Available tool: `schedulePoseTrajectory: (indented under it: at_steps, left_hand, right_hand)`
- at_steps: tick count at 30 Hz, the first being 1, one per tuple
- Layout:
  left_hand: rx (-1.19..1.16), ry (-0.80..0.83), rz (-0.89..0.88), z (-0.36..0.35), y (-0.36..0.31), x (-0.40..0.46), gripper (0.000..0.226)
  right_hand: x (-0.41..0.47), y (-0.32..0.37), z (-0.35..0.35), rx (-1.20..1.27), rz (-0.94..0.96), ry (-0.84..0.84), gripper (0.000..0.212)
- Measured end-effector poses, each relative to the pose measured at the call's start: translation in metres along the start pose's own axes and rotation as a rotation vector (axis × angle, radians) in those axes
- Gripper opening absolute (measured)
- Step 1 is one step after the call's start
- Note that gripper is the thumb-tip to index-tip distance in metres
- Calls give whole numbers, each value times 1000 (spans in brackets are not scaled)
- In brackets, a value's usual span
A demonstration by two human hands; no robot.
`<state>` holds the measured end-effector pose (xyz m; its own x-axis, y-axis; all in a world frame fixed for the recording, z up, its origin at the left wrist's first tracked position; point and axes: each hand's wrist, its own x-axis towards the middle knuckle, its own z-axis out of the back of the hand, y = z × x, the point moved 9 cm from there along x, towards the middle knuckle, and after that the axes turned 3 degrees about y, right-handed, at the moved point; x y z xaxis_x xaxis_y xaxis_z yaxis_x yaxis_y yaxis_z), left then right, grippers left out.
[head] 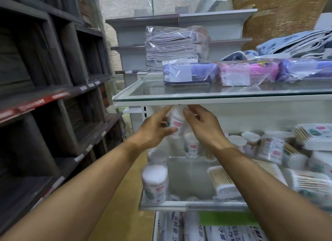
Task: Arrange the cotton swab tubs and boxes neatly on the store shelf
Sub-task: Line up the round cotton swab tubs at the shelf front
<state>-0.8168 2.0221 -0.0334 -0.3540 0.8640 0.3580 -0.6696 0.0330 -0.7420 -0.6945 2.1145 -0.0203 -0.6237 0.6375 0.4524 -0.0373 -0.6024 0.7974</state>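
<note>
1. The left hand (156,128) and right hand (201,126) are raised together just under the upper glass shelf (179,95), with a held tub (177,124) of cotton swabs between them.
2. The left fingers curl round the tub's left side, the thumb lying against its lower front; the index finger reaches up along its top edge.
3. The right fingers are bent and touch the tub's right side near its top. Whether they truly grip it or only steady it cannot be told, as the frame is blurred there.
4. The held tub is in the air, tilted, well above the lower shelf (179,204) and clear of the tubs on it.
5. A second tub (191,145) stands upright on the lower shelf just below the right hand.
6. A front tub (155,182) stands at the shelf's front left corner, its white swab tips showing on top.
7. A flat swab box (221,182) lies on the shelf right of the bare middle patch, wooden sticks visible.
8. More tubs (251,142) and boxes (312,181) lie in a loose heap toward the right.
9. On the upper shelf lie wrapped packs (239,73), with folded towels (172,45) in plastic behind them.
10. Dark shelving (45,70) runs along the left.
</note>
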Motion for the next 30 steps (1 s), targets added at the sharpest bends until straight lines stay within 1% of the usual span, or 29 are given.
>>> schedulePoseTrajectory:
  at_steps: [3, 8, 12, 16, 21, 25, 27, 30]
  left_hand:
    - [-10, -20, 8, 17, 14, -5, 57]
    - [-87, -56, 88, 30, 44, -9, 65]
    - [-164, -77, 134, 29, 62, -9, 62]
    - [-177, -113, 145, 27, 74, -3, 59]
    - [-204, -62, 196, 14, 91, 0, 57]
    - [-299, -2, 245, 5, 98, -7, 48]
    - [-346, -8, 286, 3, 103, -12, 39]
    - [-346, -16, 340, 0, 111, -20, 25]
  right_hand:
    - [2, -1, -20, 58, 2, 12, 35]
    - [10, -5, -47, -35, 18, 27, 32]
    - [11, -9, -57, -77, -10, 41, 34]
    - [12, -15, -61, -132, -18, 58, 36]
    - [10, -27, -69, -177, -38, 89, 35]
    - [5, -40, -76, -194, -60, 103, 35]
    - [1, -45, -79, -140, -71, 108, 34]
    - [-6, -55, -85, -104, -105, 125, 34]
